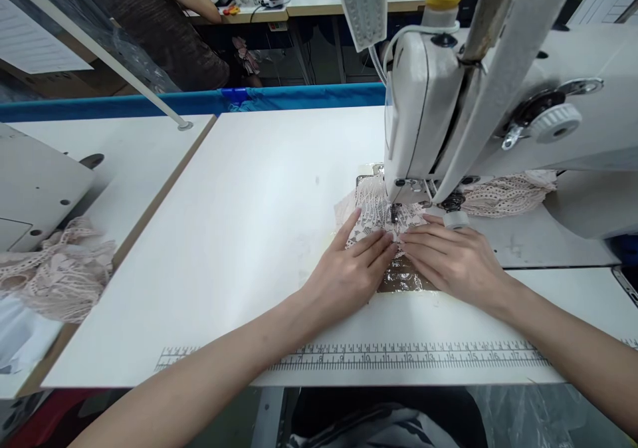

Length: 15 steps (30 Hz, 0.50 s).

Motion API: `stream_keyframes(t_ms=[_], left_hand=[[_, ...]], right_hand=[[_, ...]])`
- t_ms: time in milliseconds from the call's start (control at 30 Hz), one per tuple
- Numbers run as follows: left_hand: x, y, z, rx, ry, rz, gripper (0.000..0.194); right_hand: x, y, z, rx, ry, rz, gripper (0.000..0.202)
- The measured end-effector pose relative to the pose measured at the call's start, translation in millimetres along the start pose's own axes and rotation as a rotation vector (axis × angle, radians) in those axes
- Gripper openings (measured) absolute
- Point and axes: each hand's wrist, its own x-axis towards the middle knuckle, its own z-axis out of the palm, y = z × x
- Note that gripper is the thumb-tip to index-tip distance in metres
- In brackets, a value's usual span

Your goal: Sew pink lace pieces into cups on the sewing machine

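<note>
From my remote seat I see lace (371, 199) under the needle end of the sewing machine (423, 112). My left hand (349, 270) lies flat at its near left edge, my right hand (454, 258) at its near right, both with fingers outstretched, gripping nothing. A ruler strip (409, 356) runs along the table's (249, 235) near edge; more lace cloth (70, 282) lies far left.

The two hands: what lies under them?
Pale lace shows just beyond the left hand and right hand, a shiny brown patch between them; what the palms cover cannot be seen.
</note>
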Motion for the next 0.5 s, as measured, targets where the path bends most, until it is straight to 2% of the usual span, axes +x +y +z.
stream_keyframes(t_ms=[500], left_hand=[[9.7,-14.9,8.4,-0.013,-0.053,-0.056,0.031]], right_hand=[[5.4,10.0,8.0,-0.068,-0.036,0.072,0.018]])
